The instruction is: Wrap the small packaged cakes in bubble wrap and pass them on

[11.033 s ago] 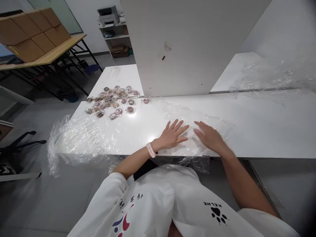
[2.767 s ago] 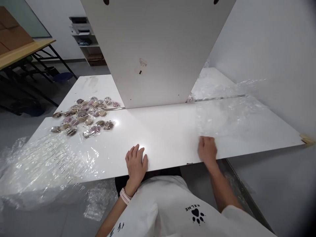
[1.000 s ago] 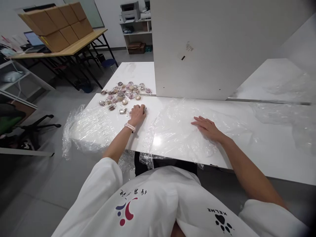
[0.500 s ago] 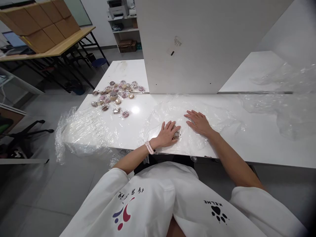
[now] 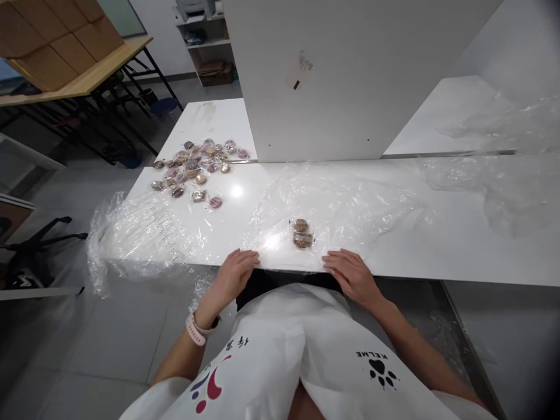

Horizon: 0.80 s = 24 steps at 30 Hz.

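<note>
Plastic sheet [image 5: 363,201]: spread across the table [image 5: 459,251].
Two wrapped pieces [image 5: 302,238]: on the sheet, toward the front.
Left hand [image 5: 236,272]: at the table's front edge, grip unclear.
Right hand [image 5: 351,275]: same edge, grip unclear.

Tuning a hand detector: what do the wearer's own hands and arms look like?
The left hand and right hand wear no gloves. The left wrist carries a pale pink strap with a dark piece, likely a watch; no strap shows on the right. Both arms emerge from white short sleeves.
</note>
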Each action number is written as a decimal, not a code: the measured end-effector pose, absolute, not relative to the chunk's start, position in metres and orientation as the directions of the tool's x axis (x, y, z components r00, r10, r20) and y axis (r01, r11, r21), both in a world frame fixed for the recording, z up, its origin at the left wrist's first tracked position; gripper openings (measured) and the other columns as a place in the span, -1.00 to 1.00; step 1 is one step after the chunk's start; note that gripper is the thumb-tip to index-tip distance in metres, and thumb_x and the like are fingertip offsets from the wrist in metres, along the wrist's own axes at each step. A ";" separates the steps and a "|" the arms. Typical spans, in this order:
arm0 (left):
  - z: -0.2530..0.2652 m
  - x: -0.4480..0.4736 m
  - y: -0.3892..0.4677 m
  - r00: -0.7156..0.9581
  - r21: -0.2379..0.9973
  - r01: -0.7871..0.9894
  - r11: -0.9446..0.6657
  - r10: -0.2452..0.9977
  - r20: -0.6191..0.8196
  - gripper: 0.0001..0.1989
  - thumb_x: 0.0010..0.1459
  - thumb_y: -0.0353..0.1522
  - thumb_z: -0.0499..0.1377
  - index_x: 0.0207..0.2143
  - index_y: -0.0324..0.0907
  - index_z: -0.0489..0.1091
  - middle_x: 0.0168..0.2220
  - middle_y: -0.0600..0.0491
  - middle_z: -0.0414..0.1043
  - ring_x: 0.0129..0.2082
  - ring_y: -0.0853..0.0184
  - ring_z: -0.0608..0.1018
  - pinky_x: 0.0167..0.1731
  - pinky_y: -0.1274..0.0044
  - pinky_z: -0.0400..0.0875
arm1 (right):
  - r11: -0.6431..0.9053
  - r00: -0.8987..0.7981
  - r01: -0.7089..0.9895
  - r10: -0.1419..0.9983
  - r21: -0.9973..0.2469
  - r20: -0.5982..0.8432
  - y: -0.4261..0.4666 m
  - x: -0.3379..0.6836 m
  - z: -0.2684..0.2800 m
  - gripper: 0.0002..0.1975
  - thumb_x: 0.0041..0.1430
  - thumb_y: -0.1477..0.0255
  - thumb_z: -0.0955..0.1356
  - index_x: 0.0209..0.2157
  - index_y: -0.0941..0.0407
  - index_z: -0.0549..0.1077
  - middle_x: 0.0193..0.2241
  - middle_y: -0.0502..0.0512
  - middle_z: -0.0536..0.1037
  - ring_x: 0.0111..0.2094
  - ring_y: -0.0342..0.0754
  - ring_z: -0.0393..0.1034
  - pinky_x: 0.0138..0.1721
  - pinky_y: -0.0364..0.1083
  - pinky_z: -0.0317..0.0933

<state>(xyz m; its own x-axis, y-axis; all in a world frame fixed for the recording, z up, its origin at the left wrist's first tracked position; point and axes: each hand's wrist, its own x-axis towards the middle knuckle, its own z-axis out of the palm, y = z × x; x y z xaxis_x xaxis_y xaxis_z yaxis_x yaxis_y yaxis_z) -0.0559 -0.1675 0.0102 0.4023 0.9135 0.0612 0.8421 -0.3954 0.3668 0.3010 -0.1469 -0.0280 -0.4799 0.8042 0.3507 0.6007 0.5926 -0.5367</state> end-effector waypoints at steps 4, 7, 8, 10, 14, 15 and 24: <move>0.060 -0.051 -0.126 0.353 0.307 0.851 -0.426 0.897 0.266 -0.80 0.34 -0.37 0.06 -0.19 -0.04 0.49 -0.03 0.00 0.53 -0.03 0.19 0.52 -0.02 0.24 0.45 | 0.361 -0.320 0.637 0.928 -0.680 0.193 -0.128 0.297 -0.016 -0.75 0.40 0.29 0.19 -0.23 0.02 0.47 -0.26 0.04 0.61 -0.17 0.01 0.48 -0.11 0.03 0.35; 0.091 -0.026 -0.091 0.202 0.190 0.931 -0.313 0.871 0.447 -0.81 0.31 -0.36 0.11 -0.33 -0.04 0.50 -0.18 -0.04 0.47 -0.12 0.15 0.46 -0.23 0.32 0.41 | 0.269 -0.265 0.653 0.957 -0.708 0.119 -0.126 0.295 -0.011 -0.73 0.39 0.23 0.19 -0.26 0.01 0.46 -0.30 0.03 0.60 -0.25 0.01 0.46 -0.24 -0.01 0.34; 0.096 -0.013 -0.080 0.158 0.186 0.943 -0.276 0.862 0.481 -0.79 0.31 -0.35 0.10 -0.36 -0.05 0.50 -0.29 -0.03 0.43 -0.20 0.17 0.44 -0.29 0.35 0.37 | 0.270 -0.263 0.650 0.957 -0.710 0.123 -0.129 0.294 -0.012 -0.73 0.38 0.22 0.20 -0.27 0.00 0.46 -0.29 0.03 0.59 -0.25 0.01 0.45 -0.24 0.00 0.34; 0.097 0.017 -0.056 0.112 0.236 0.937 -0.259 0.859 0.499 -0.73 0.36 -0.33 0.05 -0.37 -0.08 0.49 -0.44 0.00 0.34 -0.34 0.23 0.41 -0.38 0.40 0.28 | 0.297 -0.266 0.637 0.951 -0.711 0.158 -0.136 0.291 -0.015 -0.74 0.38 0.23 0.21 -0.26 0.00 0.47 -0.25 0.04 0.59 -0.20 0.02 0.45 -0.18 0.01 0.34; 0.070 0.084 -0.011 0.262 0.422 0.819 -0.389 0.908 0.328 -0.81 0.36 -0.33 0.06 -0.25 -0.13 0.46 -0.37 0.02 0.42 -0.40 0.32 0.42 -0.41 0.47 0.22 | 0.343 -0.225 0.628 0.939 -0.698 0.259 -0.153 0.285 -0.022 -0.76 0.38 0.26 0.20 -0.23 -0.01 0.47 -0.19 0.08 0.59 -0.08 0.07 0.45 -0.04 0.09 0.30; 0.060 0.098 -0.002 0.301 0.481 0.780 -0.401 0.914 0.273 -0.88 0.32 -0.36 0.10 -0.23 -0.13 0.44 -0.34 0.03 0.45 -0.38 0.34 0.44 -0.39 0.48 0.24 | 0.341 -0.200 0.637 0.939 -0.691 0.280 -0.156 0.284 -0.023 -0.76 0.38 0.26 0.20 -0.23 -0.01 0.47 -0.19 0.09 0.59 -0.07 0.08 0.45 -0.03 0.11 0.30; 0.022 0.083 0.007 0.764 0.846 0.434 -0.309 0.624 -0.164 -0.63 0.23 -0.16 0.18 0.01 -0.15 0.34 0.17 -0.14 0.39 0.14 0.18 0.46 0.03 0.33 0.39 | 0.078 0.216 0.781 0.897 -0.620 0.385 -0.172 0.316 -0.038 -0.77 0.33 0.26 0.24 -0.32 0.03 0.46 -0.31 0.15 0.60 -0.24 0.12 0.46 -0.06 0.16 0.28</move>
<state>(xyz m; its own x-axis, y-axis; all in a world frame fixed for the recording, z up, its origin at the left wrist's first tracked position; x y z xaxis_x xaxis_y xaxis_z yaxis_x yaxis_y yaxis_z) 0.0826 0.0067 0.0223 0.7642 0.6237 -0.1643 0.4341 -0.3090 0.8462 0.3160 -0.1721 -0.0380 0.2162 0.8974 0.3846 0.7808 0.0777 -0.6200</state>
